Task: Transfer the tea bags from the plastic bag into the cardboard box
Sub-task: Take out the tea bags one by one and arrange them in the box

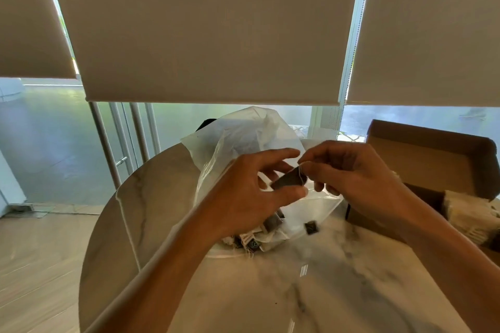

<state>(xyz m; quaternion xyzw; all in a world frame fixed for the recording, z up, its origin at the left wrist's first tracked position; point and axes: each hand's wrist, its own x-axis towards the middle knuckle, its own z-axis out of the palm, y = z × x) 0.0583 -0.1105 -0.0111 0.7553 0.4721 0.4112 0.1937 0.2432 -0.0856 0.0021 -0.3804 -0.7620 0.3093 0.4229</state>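
Note:
A crumpled clear plastic bag [243, 135] stands on the round marble table [270, 286], with several tea bags [253, 242] showing at its lower edge. Above the bag, my left hand [249, 197] and my right hand [349, 170] meet at one dark tea bag [288, 180]. My right hand pinches its white string, while the left thumb and fingers hold the bag from below. An open cardboard box [433, 159] stands at the right, with pale tea bags [470, 211] inside. One dark tag [311, 227] lies by the plastic.
The table's curved left edge drops to a wooden floor [35, 265]. Roller blinds [211, 27] and glass panes fill the background beyond the table. The box's raised lid stands behind my right hand. Bare marble lies in front of the bag.

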